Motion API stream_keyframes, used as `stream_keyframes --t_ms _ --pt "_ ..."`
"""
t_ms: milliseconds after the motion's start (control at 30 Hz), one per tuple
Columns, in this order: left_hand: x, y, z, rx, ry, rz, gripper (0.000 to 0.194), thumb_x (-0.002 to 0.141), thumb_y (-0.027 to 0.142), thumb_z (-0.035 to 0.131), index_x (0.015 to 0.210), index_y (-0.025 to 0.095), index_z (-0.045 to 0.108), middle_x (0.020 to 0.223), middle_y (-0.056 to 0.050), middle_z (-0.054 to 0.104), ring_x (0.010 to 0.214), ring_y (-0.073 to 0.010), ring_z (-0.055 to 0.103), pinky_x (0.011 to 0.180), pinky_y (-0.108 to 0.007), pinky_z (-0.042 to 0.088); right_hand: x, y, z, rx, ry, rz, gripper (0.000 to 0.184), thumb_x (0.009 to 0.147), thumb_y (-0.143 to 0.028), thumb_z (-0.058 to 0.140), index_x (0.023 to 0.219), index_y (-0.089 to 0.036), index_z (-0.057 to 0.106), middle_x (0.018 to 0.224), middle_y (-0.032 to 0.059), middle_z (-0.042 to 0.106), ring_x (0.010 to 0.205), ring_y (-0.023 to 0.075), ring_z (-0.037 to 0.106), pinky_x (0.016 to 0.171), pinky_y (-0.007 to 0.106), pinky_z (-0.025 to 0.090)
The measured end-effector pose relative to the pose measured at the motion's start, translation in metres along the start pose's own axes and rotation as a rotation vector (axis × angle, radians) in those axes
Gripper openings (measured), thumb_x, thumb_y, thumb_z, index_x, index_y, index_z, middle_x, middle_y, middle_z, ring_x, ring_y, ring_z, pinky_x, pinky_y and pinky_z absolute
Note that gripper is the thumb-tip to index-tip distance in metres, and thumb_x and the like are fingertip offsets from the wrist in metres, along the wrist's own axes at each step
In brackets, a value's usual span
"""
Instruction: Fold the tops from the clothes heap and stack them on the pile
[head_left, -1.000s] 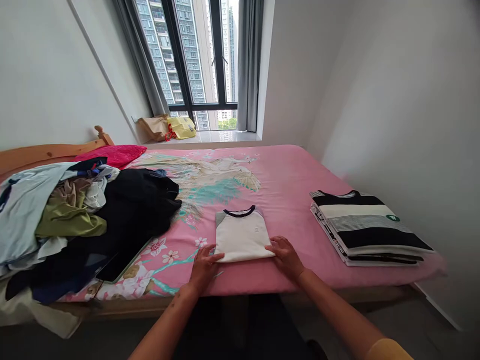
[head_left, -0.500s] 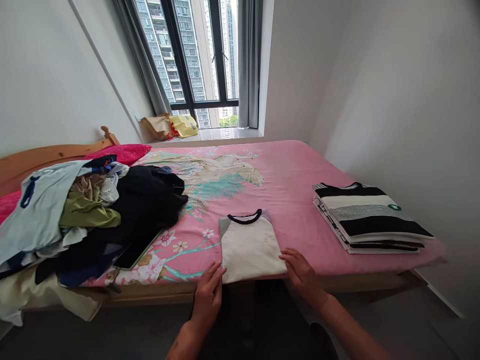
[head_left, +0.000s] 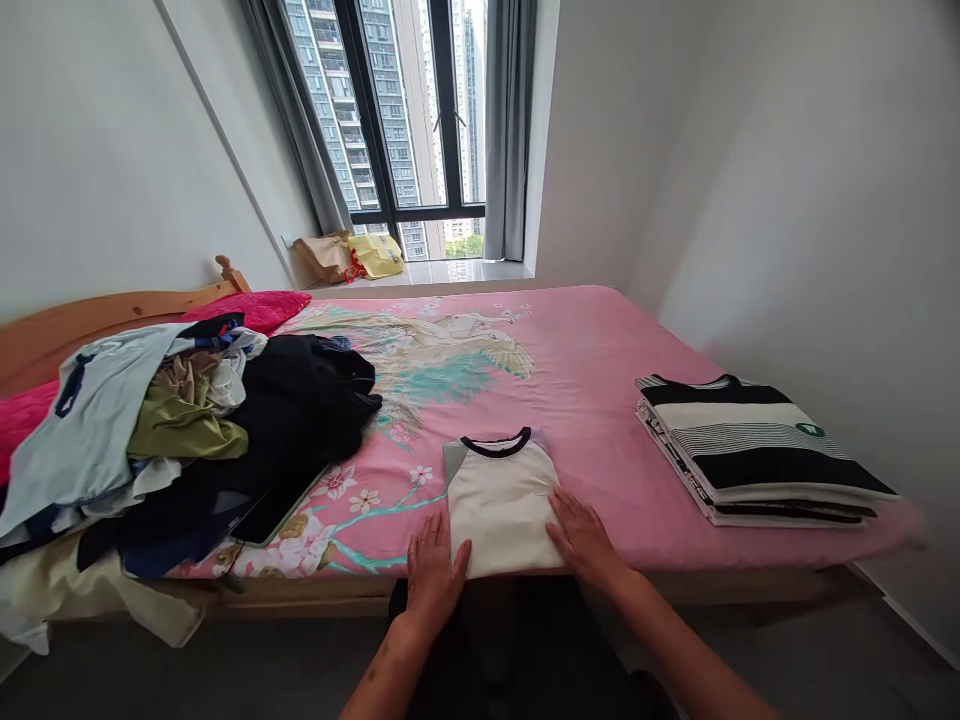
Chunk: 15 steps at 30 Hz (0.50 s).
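A folded white shirt (head_left: 501, 495) with a dark collar and grey sleeves lies at the near edge of the pink floral bed (head_left: 600, 360). My left hand (head_left: 435, 570) rests flat at the shirt's near left corner, fingers stretched out and together. My right hand (head_left: 583, 540) lies flat on the shirt's near right corner, fingers extended. Both hands press on the fabric without gripping it.
A heap of unfolded clothes (head_left: 172, 430) covers the bed's left side, with a dark tablet (head_left: 270, 515) at its edge. A stack of folded striped shirts (head_left: 750, 450) sits at the right. Bags (head_left: 352, 257) stand on the window sill. A wooden headboard (head_left: 90, 315) runs along the left.
The folded shirt has slid toward the bed's near edge. Both hands moved from its sides to its near corners and now lie flat on it.
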<state>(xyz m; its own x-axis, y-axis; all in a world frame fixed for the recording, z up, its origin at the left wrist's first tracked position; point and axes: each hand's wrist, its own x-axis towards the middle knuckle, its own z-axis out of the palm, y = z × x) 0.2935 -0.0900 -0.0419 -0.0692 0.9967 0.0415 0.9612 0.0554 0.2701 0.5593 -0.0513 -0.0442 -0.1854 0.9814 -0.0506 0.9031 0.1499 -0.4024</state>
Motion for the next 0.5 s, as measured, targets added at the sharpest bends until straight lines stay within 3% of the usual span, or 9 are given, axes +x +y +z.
stream_keyframes --t_ms 100,233,300,367,500 --pt "0.023 0.013 -0.014 -0.047 0.073 0.069 0.052 0.092 0.037 0.029 0.137 0.015 0.041 0.148 -0.01 0.033 0.137 -0.0225 0.028 0.109 -0.042 0.026 0.014 -0.019 -0.015 0.047 0.1 -0.039 0.05 0.092 -0.037 0.027 0.135 -0.018 0.044 0.145 0.0076 0.036 0.136 0.0223 0.028 0.111 0.046 0.022" --pt "0.068 0.039 -0.023 -0.028 0.052 0.28 0.051 0.091 0.035 0.031 0.14 0.023 0.035 0.152 -0.004 0.025 0.14 -0.0212 0.019 0.113 -0.047 0.013 0.047 -0.048 -0.022 0.025 0.128 -0.249 0.049 0.092 -0.032 0.028 0.137 -0.018 0.041 0.146 0.0067 0.034 0.138 0.0208 0.023 0.113 0.045 0.014" --pt "0.085 0.04 -0.018 0.006 -0.018 0.212 0.053 0.09 0.039 0.034 0.141 0.025 0.033 0.152 -0.004 0.023 0.141 -0.0235 0.016 0.113 -0.052 0.008 0.062 -0.047 -0.016 -0.013 0.063 -0.21 0.052 0.092 -0.035 0.031 0.14 -0.017 0.037 0.148 0.007 0.029 0.139 0.0212 0.02 0.113 0.046 0.01" --pt "0.095 0.034 -0.007 0.029 -0.059 0.088 0.058 0.088 0.044 0.035 0.142 0.024 0.031 0.153 -0.006 0.021 0.141 -0.0254 0.014 0.112 -0.054 0.007 0.071 -0.039 -0.006 -0.032 0.041 -0.081 0.059 0.09 -0.042 0.033 0.142 -0.016 0.031 0.151 0.0076 0.022 0.14 0.0223 0.016 0.113 0.047 0.008" --pt "0.097 0.02 0.01 0.031 -0.024 0.03 0.062 0.087 0.048 0.036 0.144 0.023 0.028 0.154 -0.005 0.016 0.142 -0.0247 0.011 0.113 -0.052 0.004 0.076 -0.023 0.008 -0.028 0.097 0.038 0.067 0.088 -0.049 0.036 0.145 -0.015 0.025 0.153 0.0071 0.017 0.141 0.0232 0.013 0.113 0.047 0.008"
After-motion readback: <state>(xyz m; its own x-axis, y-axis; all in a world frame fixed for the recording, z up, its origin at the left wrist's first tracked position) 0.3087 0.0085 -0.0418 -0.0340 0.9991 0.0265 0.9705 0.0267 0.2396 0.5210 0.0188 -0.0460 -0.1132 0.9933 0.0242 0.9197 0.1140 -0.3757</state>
